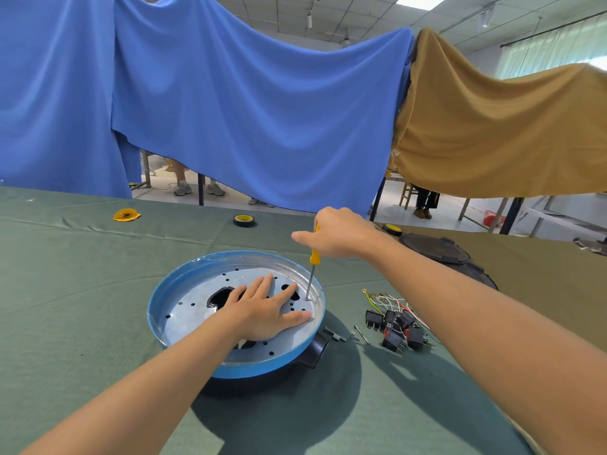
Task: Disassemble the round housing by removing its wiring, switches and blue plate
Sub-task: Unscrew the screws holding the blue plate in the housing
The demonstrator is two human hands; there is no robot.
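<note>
Screwdriver down on the blue plate, one hand bracing

Mid-desk (98, 290), the blue plate (189, 303) sits in the round housing (315, 351). The left hand (266, 310) lies flat on it, fingers spread straight. Just to the right, the right hand (338, 233) is wrapped round the yellow screwdriver (314, 254), held upright with its tip down by the plate's right rim. Further right, loose screws (335, 334) and the bundle of switches (397, 326) with its wires lie on the cloth beside the housing.
</note>
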